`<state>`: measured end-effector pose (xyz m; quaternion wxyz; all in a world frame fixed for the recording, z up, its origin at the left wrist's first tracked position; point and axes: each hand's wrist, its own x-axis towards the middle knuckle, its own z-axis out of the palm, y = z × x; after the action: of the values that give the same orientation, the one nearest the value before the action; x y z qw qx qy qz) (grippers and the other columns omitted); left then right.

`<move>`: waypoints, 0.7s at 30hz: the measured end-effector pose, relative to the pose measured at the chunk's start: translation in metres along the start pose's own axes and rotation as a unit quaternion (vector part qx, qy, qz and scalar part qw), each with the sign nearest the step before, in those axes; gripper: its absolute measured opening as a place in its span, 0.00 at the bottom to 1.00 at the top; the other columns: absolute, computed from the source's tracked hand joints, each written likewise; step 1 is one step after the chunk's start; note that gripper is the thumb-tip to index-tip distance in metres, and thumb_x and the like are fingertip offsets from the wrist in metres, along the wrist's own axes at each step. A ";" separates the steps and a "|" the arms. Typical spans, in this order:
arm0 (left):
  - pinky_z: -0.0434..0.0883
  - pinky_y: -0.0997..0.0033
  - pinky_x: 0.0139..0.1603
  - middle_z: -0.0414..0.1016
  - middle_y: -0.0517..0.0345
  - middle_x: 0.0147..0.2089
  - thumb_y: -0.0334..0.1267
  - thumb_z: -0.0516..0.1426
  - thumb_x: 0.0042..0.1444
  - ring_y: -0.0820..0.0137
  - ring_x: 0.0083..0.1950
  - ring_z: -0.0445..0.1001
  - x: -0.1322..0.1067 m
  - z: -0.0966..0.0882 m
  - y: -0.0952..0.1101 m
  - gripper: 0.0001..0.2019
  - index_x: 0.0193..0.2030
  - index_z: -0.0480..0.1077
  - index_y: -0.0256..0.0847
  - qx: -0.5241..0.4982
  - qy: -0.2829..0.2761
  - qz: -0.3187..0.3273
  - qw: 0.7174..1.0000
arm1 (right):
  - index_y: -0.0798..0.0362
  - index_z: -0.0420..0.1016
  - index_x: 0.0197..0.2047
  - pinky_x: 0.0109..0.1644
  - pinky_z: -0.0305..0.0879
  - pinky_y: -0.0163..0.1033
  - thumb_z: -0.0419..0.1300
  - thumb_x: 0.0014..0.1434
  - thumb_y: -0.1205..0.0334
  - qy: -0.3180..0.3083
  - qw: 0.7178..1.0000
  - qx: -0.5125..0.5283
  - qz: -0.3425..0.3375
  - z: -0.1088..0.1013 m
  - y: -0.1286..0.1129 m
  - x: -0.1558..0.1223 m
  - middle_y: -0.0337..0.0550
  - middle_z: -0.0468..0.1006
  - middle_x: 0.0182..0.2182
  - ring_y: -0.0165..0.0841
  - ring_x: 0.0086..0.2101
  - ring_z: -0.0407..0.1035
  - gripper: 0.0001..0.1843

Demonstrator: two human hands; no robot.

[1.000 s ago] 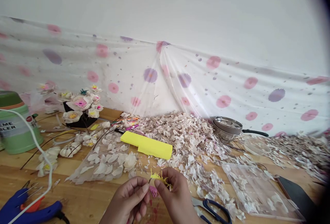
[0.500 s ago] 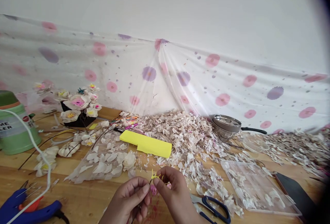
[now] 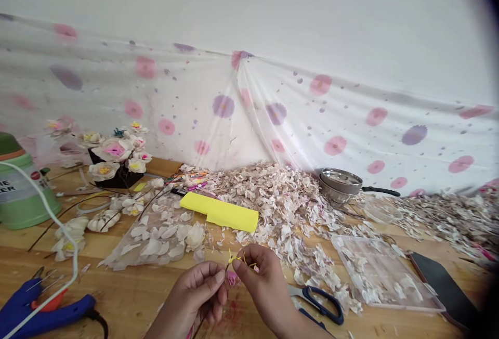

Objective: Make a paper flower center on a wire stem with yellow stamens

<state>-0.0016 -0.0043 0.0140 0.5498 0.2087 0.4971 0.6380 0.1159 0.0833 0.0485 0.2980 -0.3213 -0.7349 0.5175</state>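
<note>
A: What had changed since a second before?
B: The yellow fringe (image 3: 230, 259) showed less. Earlier it bristled on either side of the right fingers; by this moment only a small tuft stood at the tip of the dark stem (image 3: 200, 326), with thin strands by the right knuckles.
A: And the hands?
B: The left hand (image 3: 197, 291) was closed, thumb and forefinger pinching the stem just below its tip. The right hand (image 3: 263, 283) pinched the fringe right beside it.
A: Which containers were about?
B: A black pot (image 3: 131, 179) was full of white flowers (image 3: 112, 150). The clear tray (image 3: 409, 308) to the right held scattered petals (image 3: 411, 291). Near the petal heap (image 3: 268, 193) stood stacked metal bowls (image 3: 337, 197); I couldn't tell their contents. The green canister (image 3: 25, 188) had its lid (image 3: 8, 142) on.
</note>
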 end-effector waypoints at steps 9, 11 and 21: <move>0.58 0.79 0.17 0.71 0.59 0.19 0.53 0.69 0.38 0.77 0.16 0.64 0.001 0.002 0.000 0.22 0.27 0.70 0.36 0.007 0.004 -0.001 1.000 | 0.53 0.63 0.21 0.30 0.54 0.34 0.54 0.52 0.57 0.004 1.000 -0.001 -0.003 0.000 0.001 0.000 0.36 0.65 0.19 0.29 0.24 0.59 0.12; 0.58 0.79 0.17 0.70 0.59 0.18 0.54 0.69 0.37 0.77 0.15 0.64 0.001 0.001 -0.001 0.22 0.26 0.69 0.36 0.006 -0.002 -0.007 1.000 | 0.53 0.64 0.21 0.31 0.55 0.34 0.54 0.52 0.58 0.004 1.000 0.001 0.000 0.000 0.002 0.001 0.36 0.65 0.19 0.29 0.24 0.59 0.11; 0.58 0.79 0.15 0.67 0.61 0.15 0.56 0.70 0.30 0.78 0.13 0.61 0.000 0.009 0.003 0.25 0.21 0.66 0.37 -0.002 -0.005 -0.016 1.000 | 0.54 0.66 0.21 0.33 0.56 0.35 0.54 0.52 0.62 -0.002 1.000 -0.019 0.000 -0.001 0.000 0.001 0.38 0.68 0.20 0.30 0.25 0.61 0.11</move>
<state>0.0043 -0.0001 0.0209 0.5627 0.2034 0.4964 0.6290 0.1162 0.0851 0.0486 0.2901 -0.3255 -0.7456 0.5039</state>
